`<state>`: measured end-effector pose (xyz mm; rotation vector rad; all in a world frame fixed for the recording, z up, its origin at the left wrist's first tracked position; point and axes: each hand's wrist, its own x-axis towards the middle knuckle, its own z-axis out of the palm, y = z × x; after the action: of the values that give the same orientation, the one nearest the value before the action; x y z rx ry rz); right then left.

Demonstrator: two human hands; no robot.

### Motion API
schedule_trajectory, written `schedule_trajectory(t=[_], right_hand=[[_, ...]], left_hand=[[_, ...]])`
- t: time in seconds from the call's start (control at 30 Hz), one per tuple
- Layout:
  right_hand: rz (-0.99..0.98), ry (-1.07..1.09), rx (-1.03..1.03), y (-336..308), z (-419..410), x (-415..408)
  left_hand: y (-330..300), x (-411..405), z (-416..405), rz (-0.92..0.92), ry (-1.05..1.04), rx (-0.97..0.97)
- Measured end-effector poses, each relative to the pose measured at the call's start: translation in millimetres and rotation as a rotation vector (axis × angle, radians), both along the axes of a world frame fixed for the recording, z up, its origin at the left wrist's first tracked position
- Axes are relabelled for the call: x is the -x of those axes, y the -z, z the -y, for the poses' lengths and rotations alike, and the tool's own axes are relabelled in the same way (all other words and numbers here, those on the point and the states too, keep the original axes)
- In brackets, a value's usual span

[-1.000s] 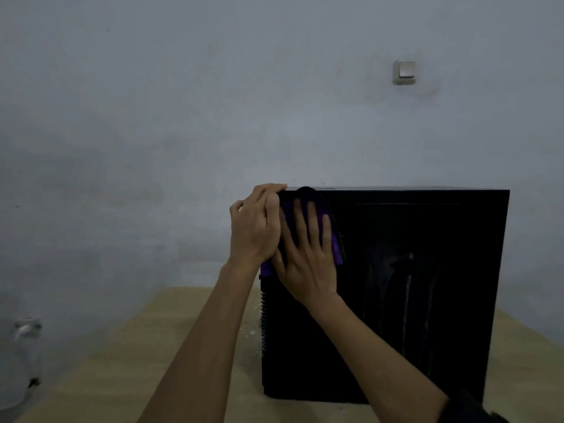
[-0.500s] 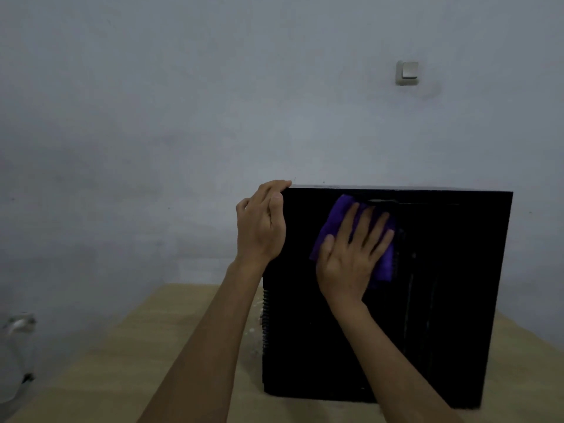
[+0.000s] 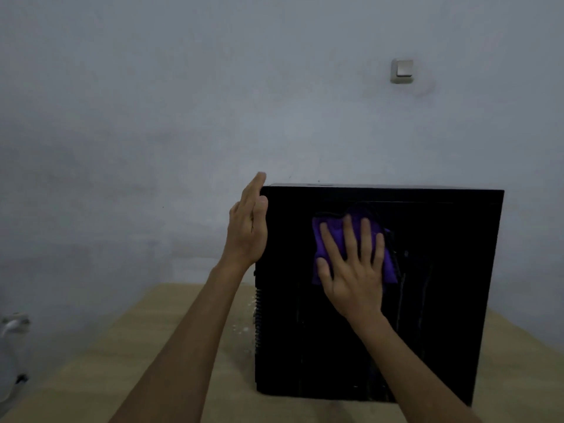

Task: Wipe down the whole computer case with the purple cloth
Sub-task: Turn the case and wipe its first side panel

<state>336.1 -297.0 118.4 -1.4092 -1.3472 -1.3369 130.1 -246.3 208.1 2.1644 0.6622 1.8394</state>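
A: Surroundings first. What's on the bench (image 3: 189, 346)?

B: Pale wooden top, dim light. The black computer case (image 3: 427, 300) stands upright on it, toward the right half, broad side panel facing the camera. White specks lie on the wood just beside the case's lower left corner. Bare grey wall (image 3: 183, 117) behind, with a light switch (image 3: 402, 70) high up, right of centre. Off the bench's left edge, a blurred pale object (image 3: 13, 325) low against the wall; can't tell what it is.

A: Anything in the way?

B: Both forearms cross the near bench; the right one covers part of the panel's lower middle.

A: Hands?

B: Left hand (image 3: 248, 230) upright, fingers straight and together, palm flat against the case's upper left vertical edge, fingertips rising just above the top corner. It grips nothing. Right hand (image 3: 351, 264) lies flat, fingers spread and straight, pressing the purple cloth (image 3: 387, 264) onto the panel's upper middle. No curl around the cloth, only pressure.

A: Cloth?

B: Crumpled, showing around and above the fingers, well below the case's top edge. Faint vertical streaks mark the panel to its right.
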Motion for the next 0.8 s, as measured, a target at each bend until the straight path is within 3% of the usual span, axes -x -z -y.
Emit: schedule_trajectory(t=[0.13,0.4,0.63,0.8], right_hand=[[0.004,0.009,0.007,-1,5,-15],[-0.099,-0.043,-0.06,-16,-5,14],[0.09,-0.134,0.051,-57,-30,110],[0.06,-0.126,0.063,-46,-26,91]], left_hand=[[9,-6,2,0.115,0.115,0.165],[4,-1,7,0.109,0.091,0.134],[1,7,1,0.169,0.235,0.166],[-3,16,-5,0.122,0.151,0.116]])
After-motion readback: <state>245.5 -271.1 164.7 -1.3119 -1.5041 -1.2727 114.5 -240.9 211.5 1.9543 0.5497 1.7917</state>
